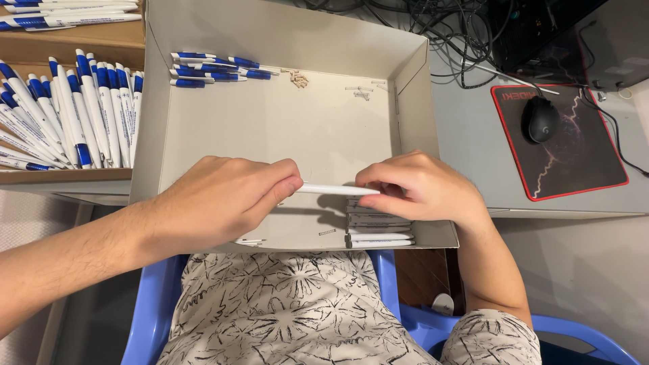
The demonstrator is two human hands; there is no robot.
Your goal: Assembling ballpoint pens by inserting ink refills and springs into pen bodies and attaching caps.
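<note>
Patterned cloth over the person's lap (297,311) fills the near edge, on a blue chair (152,314). Just above it, the left hand (223,203) and right hand (422,189) meet over a shallow white cardboard box (270,128), fingers of each pinched shut on opposite ends of a white pen barrel (334,190) held level between them. Both forearms come in from the near corners, knuckles up. Under the right hand lies a stack of white barrels (378,230), partly hidden. At the box's far left lie finished blue-and-white pens (209,69); more fill a brown carton (67,111) at left. Right, a grey desk (466,142) carries a black mouse (541,119) on a red-edged pad (574,155); tangled cables (433,27) are cut off at the far edge.
</note>
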